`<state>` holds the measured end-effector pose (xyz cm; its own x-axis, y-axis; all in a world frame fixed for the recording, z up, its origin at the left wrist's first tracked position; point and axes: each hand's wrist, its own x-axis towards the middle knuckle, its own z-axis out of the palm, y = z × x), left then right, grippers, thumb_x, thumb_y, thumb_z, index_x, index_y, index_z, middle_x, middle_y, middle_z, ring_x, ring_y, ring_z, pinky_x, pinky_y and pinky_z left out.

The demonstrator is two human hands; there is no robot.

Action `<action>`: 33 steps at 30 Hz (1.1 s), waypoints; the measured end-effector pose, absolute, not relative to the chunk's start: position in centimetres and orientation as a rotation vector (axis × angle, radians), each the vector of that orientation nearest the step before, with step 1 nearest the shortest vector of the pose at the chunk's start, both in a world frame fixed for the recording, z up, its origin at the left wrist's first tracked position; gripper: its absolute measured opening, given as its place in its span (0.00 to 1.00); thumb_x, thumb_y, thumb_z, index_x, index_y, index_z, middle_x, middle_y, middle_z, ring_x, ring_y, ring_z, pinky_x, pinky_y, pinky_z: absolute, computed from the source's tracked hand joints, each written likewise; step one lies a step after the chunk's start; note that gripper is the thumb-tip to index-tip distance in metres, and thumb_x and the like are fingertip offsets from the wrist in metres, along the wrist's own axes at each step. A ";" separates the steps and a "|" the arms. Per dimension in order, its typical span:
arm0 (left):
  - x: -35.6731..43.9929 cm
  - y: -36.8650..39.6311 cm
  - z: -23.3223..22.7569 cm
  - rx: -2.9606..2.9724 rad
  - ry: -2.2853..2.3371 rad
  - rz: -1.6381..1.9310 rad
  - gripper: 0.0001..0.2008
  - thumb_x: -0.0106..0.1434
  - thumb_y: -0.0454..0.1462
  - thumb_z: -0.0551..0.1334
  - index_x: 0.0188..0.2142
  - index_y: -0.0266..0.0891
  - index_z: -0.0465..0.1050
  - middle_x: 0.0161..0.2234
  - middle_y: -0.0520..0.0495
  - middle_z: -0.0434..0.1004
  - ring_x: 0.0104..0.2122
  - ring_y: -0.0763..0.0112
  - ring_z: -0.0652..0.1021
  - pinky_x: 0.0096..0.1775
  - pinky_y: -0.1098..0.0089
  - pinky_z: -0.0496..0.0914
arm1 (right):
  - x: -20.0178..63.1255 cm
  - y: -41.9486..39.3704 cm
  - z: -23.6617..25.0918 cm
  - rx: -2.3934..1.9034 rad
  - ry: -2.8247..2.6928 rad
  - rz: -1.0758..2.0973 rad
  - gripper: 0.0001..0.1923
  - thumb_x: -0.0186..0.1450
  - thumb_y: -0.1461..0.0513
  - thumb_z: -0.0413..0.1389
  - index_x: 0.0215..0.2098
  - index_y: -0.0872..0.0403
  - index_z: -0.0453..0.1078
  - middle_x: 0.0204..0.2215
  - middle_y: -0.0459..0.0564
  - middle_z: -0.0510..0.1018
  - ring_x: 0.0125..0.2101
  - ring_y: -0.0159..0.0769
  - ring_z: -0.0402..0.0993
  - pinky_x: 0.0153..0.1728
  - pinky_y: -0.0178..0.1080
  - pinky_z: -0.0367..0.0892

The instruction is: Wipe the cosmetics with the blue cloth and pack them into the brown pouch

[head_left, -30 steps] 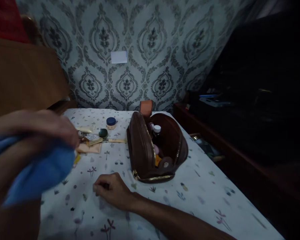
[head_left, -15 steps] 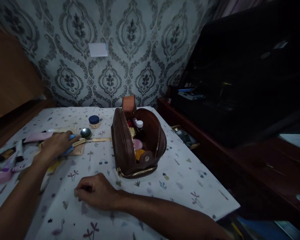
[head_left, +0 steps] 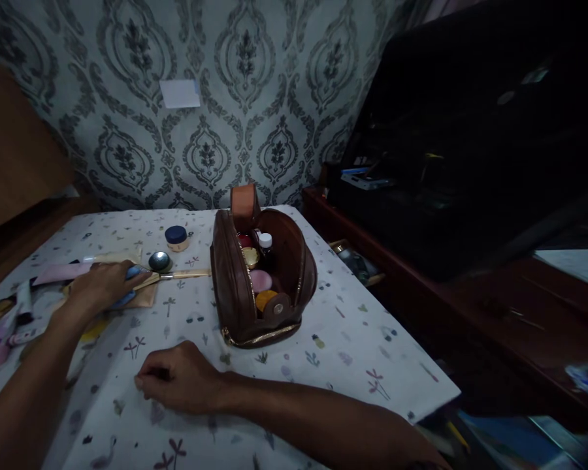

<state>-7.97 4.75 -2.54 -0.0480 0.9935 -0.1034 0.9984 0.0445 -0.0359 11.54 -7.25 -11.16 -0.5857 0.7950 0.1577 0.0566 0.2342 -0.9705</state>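
My left hand lies palm down on a blue cloth, its fingers closed over it, pressing it onto a tan flat item on the table. Just beyond its fingertips sit a round shiny compact and a thin pale stick. Near the front of the table my right hand rests on the printed tablecloth as a loose fist with nothing visible in it. Past it stands an open brown zip pouch holding small bottles and jars.
A small jar with a blue lid stands behind the compact. Several cosmetics and a pink tube lie at the table's left edge. To the right, a gap and a dark wooden cabinet. A patterned wall rises behind.
My left hand came down from close to the camera with the blue cloth and now rests on the table at the left. My right hand stayed put.
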 end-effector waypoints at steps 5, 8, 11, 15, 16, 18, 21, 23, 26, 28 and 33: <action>-6.9 4.1 -2.0 2.049 2.328 -0.303 0.36 0.63 0.62 0.44 0.48 0.38 0.73 0.52 0.32 0.77 0.52 0.41 0.74 0.48 0.49 0.68 | 11.7 -7.2 -11.0 -0.766 -1.876 1.383 0.05 0.62 0.66 0.59 0.27 0.55 0.72 0.22 0.39 0.72 0.22 0.23 0.64 0.27 0.27 0.61; -6.1 3.6 -1.6 2.057 2.322 -0.370 0.35 0.65 0.61 0.42 0.46 0.38 0.73 0.51 0.31 0.77 0.52 0.42 0.74 0.48 0.50 0.68 | 11.7 -7.3 -11.0 -0.789 -1.902 1.358 0.05 0.62 0.65 0.59 0.28 0.55 0.73 0.21 0.39 0.71 0.23 0.24 0.64 0.28 0.27 0.61; -5.7 3.5 -1.4 2.050 2.310 -0.409 0.34 0.65 0.60 0.42 0.46 0.38 0.73 0.51 0.32 0.77 0.52 0.43 0.75 0.46 0.52 0.70 | 11.7 -7.2 -11.0 -0.800 -1.932 1.344 0.04 0.63 0.64 0.59 0.29 0.54 0.73 0.20 0.38 0.70 0.23 0.25 0.64 0.28 0.27 0.61; -6.2 3.9 -1.6 2.081 2.296 -0.353 0.32 0.67 0.57 0.43 0.48 0.37 0.74 0.51 0.32 0.77 0.51 0.42 0.75 0.45 0.53 0.70 | 11.7 -7.0 -11.1 -0.802 -1.922 1.337 0.04 0.62 0.66 0.59 0.29 0.54 0.74 0.22 0.39 0.72 0.23 0.25 0.66 0.29 0.28 0.62; -6.3 4.0 -1.7 2.084 2.308 -0.337 0.32 0.67 0.55 0.42 0.49 0.37 0.74 0.51 0.32 0.77 0.51 0.41 0.75 0.45 0.53 0.70 | 11.6 -7.0 -11.1 -0.803 -1.907 1.339 0.04 0.62 0.66 0.59 0.28 0.55 0.74 0.22 0.40 0.73 0.24 0.25 0.67 0.29 0.28 0.62; -6.7 4.1 -1.8 2.101 2.341 -0.300 0.30 0.69 0.51 0.41 0.50 0.37 0.75 0.51 0.32 0.78 0.51 0.42 0.76 0.45 0.54 0.70 | 11.6 -6.9 -11.1 -0.791 -1.878 1.357 0.05 0.61 0.68 0.58 0.27 0.56 0.74 0.22 0.41 0.73 0.24 0.26 0.68 0.29 0.28 0.62; -7.2 4.2 -1.9 2.147 2.358 -0.240 0.28 0.68 0.47 0.42 0.50 0.38 0.76 0.49 0.33 0.79 0.49 0.45 0.77 0.43 0.57 0.70 | 11.7 -6.9 -11.0 -0.784 -1.841 1.388 0.06 0.60 0.69 0.57 0.27 0.57 0.74 0.22 0.41 0.74 0.23 0.26 0.68 0.28 0.29 0.62; -7.4 4.2 -1.9 2.142 2.363 -0.229 0.27 0.68 0.46 0.43 0.50 0.39 0.75 0.49 0.34 0.79 0.49 0.46 0.78 0.42 0.59 0.70 | 11.8 -6.9 -10.9 -0.784 -1.828 1.407 0.06 0.60 0.69 0.57 0.26 0.57 0.74 0.21 0.42 0.74 0.23 0.26 0.67 0.28 0.29 0.62; -7.5 4.1 -1.8 2.117 2.380 -0.233 0.27 0.68 0.48 0.43 0.51 0.40 0.74 0.50 0.36 0.79 0.50 0.49 0.77 0.42 0.61 0.70 | 11.9 -6.9 -10.7 -0.771 -1.821 1.438 0.07 0.61 0.68 0.56 0.26 0.57 0.75 0.20 0.42 0.74 0.22 0.26 0.66 0.27 0.30 0.61; -7.3 4.0 -1.7 2.118 2.375 -0.240 0.29 0.68 0.52 0.42 0.50 0.40 0.75 0.50 0.36 0.79 0.51 0.50 0.77 0.43 0.62 0.70 | 11.8 -6.9 -10.7 -0.773 -1.807 1.453 0.07 0.61 0.68 0.56 0.26 0.57 0.75 0.20 0.42 0.74 0.22 0.26 0.66 0.27 0.30 0.61; -6.8 3.8 -1.5 2.092 2.254 -0.306 0.35 0.65 0.61 0.42 0.53 0.41 0.71 0.52 0.34 0.77 0.51 0.44 0.76 0.46 0.56 0.69 | 11.7 -6.9 -10.7 -0.776 -1.806 1.448 0.07 0.61 0.68 0.57 0.26 0.57 0.74 0.21 0.43 0.75 0.23 0.27 0.69 0.29 0.30 0.63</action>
